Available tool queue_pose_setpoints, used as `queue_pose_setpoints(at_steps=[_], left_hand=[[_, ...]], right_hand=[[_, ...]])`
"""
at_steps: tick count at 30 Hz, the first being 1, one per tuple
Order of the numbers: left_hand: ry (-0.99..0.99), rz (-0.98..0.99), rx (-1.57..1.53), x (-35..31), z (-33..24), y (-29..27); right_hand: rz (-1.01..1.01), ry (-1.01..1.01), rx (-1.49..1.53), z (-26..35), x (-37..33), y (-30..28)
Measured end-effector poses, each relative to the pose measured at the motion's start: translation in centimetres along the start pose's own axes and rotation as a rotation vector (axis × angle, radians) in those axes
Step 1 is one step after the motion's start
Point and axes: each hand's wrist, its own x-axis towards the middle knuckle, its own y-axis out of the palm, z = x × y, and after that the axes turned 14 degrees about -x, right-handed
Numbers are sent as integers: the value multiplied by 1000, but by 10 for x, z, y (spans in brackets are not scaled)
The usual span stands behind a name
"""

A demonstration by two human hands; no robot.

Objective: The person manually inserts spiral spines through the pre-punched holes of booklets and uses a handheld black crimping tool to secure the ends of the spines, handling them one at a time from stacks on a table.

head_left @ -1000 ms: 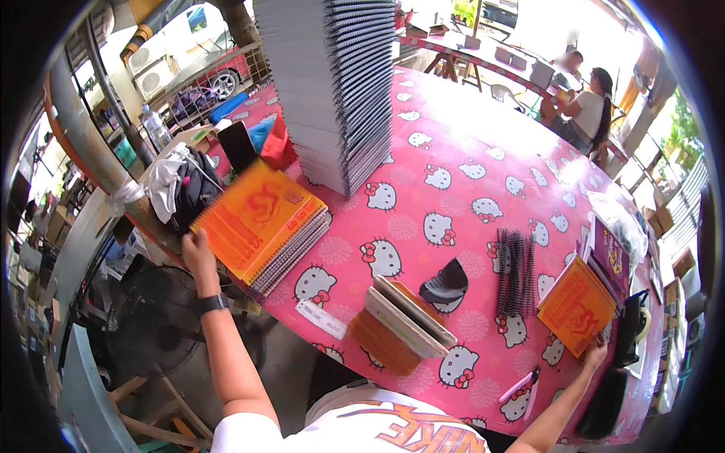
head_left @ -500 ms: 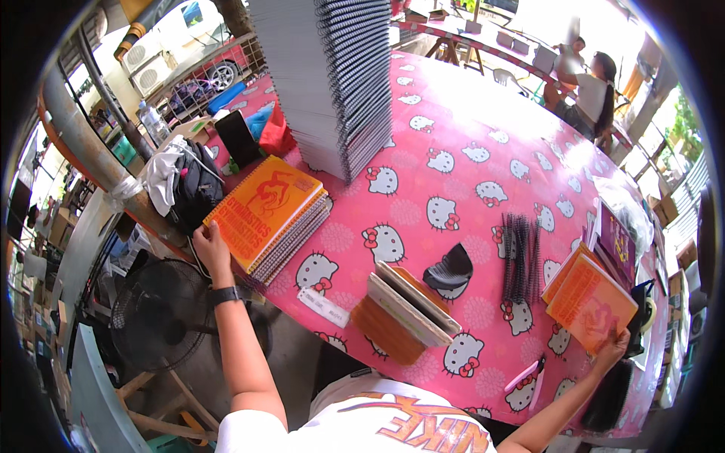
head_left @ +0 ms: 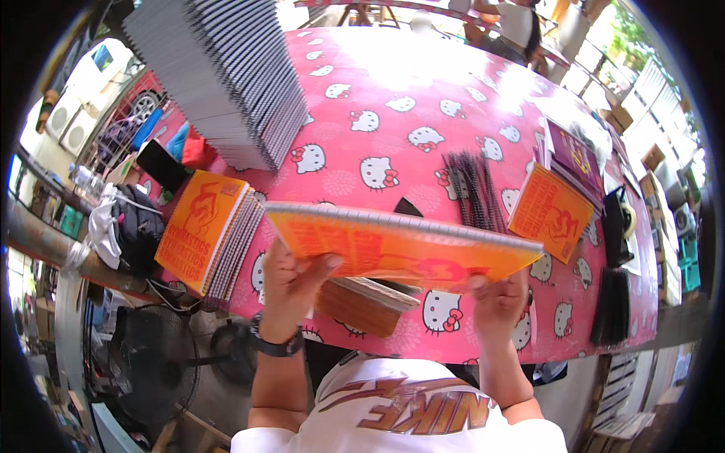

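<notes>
Both hands hold an orange-covered notebook (head_left: 400, 253) level above the near part of the table, its pale ridged edge on the far side. My left hand (head_left: 291, 291) grips its left end, thumb on the cover. My right hand (head_left: 500, 306) pinches the near edge toward the right end. Beneath the notebook is a brown wooden block (head_left: 359, 311) with slats, partly hidden. On the left sits a stack of spiral-bound orange notebooks (head_left: 198, 234). More orange-covered books (head_left: 551, 215) lie at the right, beside black spiral binding coils (head_left: 476, 189).
A tall stack of spiral-bound books (head_left: 219, 90) rises at the back left of the pink table (head_left: 393, 83). Purple books (head_left: 575, 162), a tape dispenser (head_left: 621, 219) and a dark coil bundle (head_left: 610, 306) are at the right. A black fan (head_left: 151, 362) stands at lower left.
My left hand has left the notebook stack and my right hand has left the orange books at the right. Both have come to the middle, now holding one notebook. The view has shifted.
</notes>
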Motion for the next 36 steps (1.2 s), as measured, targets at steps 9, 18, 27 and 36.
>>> queue_pose_setpoints(at_steps=[9,18,27,36], left_hand=[[-153,356,-15,28,0,-58],[-292,-39,-4,-11,54,-108],[-48,-352,95,3,38,-23],[-24,-361,-17,-1,44,-18]], right_hand=[[458,-184,-665,-16,-13,-15],[297,-130,-993,-89,90,-60],[149,110,-1607,-142,120,-39],[43,-150,-1420,-112,103,-78]])
